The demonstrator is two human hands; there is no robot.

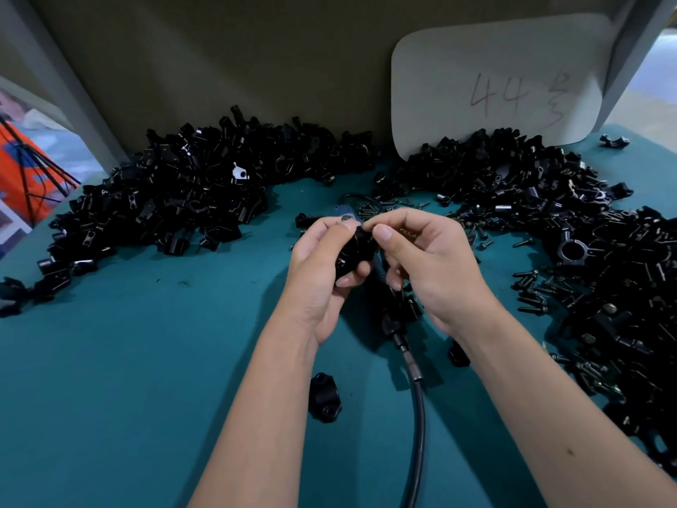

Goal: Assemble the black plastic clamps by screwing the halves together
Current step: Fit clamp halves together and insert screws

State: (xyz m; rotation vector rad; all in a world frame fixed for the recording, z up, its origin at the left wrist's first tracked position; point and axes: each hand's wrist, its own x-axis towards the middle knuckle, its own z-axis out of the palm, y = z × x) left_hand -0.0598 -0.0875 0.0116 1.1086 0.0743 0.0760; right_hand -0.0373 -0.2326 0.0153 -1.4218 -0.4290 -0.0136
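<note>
My left hand (322,265) grips a black plastic clamp (357,251) above the middle of the teal table (128,379), fingers curled round it from below. My right hand (428,258) pinches at the clamp's top with thumb and forefinger; whatever small part it holds there is hidden. A large heap of black clamp halves (176,192) lies at the back left, and another heap (549,199) curves along the back right and right side. Loose black screws (538,287) are scattered at the right, more (384,207) lie just behind my hands.
A black power screwdriver with its cable (417,390) lies under my hands, running toward me. One clamp half (324,397) sits near my left forearm, another (458,353) by my right wrist. A white card marked "44" (494,86) leans on the back wall.
</note>
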